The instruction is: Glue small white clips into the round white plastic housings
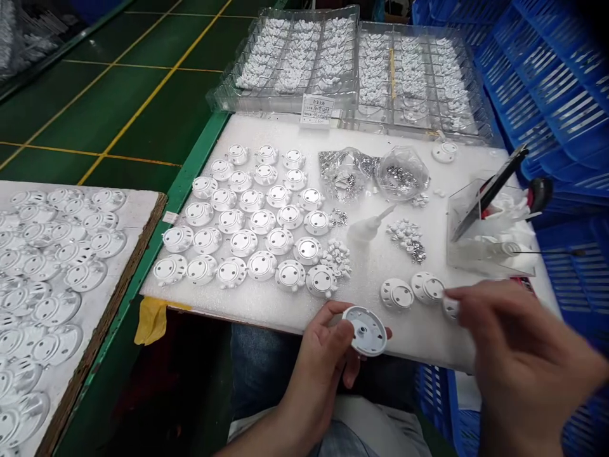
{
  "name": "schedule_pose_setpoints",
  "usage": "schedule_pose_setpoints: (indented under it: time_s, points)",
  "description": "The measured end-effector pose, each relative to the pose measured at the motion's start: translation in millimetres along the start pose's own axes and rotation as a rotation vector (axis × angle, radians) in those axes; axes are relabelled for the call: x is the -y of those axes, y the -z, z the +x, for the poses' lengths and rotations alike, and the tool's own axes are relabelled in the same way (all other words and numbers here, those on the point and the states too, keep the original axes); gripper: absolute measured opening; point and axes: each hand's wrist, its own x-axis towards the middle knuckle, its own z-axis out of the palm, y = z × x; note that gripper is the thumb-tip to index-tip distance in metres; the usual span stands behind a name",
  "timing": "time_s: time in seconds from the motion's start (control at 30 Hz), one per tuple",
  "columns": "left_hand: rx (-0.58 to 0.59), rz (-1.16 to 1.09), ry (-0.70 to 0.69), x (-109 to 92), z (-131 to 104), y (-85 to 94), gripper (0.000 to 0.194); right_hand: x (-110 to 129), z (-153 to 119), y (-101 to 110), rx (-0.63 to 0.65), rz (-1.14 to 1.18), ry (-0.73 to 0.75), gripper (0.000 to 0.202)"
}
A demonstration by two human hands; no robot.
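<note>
My left hand (328,346) grips a round white plastic part (367,331) at the table's front edge, thumb on its rim. The part's hollow inner side, with small holes and a centre post, faces up toward me. My right hand (528,355) is at the front right, slightly blurred, thumb and forefinger pinched together; what lies between them, if anything, I cannot make out. Close to its fingertips are a white round housing (428,288) and another (451,307), partly covered by the hand. One more housing (396,294) lies left of these.
Rows of white housings (261,222) cover the table's left half. Behind my hands stand a squeeze bottle (366,228), small white pieces (403,232), bags of metal bits (401,174) and a clear tool box (485,254). Clear trays (304,57) and blue crates (547,82) lie beyond.
</note>
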Motion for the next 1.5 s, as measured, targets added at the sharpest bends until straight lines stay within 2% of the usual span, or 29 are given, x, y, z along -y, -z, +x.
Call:
schedule_pose_setpoints:
  time_s: [0.1,0.17,0.5,0.7,0.97,1.23,1.5]
  points:
    - [0.025,0.015,-0.015,2,1,2.9,0.063,13,2,-15,0.171,-0.011,0.087,0.010]
    - [0.040,0.022,-0.022,3,1,4.5,0.063,19,5,-21,0.234,0.000,0.102,0.010]
    - [0.072,-0.013,-0.038,4,4,8.4,0.058,24,9,-28,0.287,0.011,0.114,0.014]
    - [0.161,0.059,-0.017,3,4,12.8,0.058,22,6,-28,0.317,0.039,0.121,0.008]
    - [0.242,0.298,-0.108,-8,-4,21.1,0.045,16,-8,-32,0.158,0.043,0.207,0.020]
    - [0.260,0.300,-0.157,-9,-2,22.9,0.035,12,-9,-45,0.072,0.060,0.220,0.019]
    - [0.254,0.313,-0.182,-9,-2,22.5,0.025,11,-11,-48,0.036,0.018,0.228,0.021]
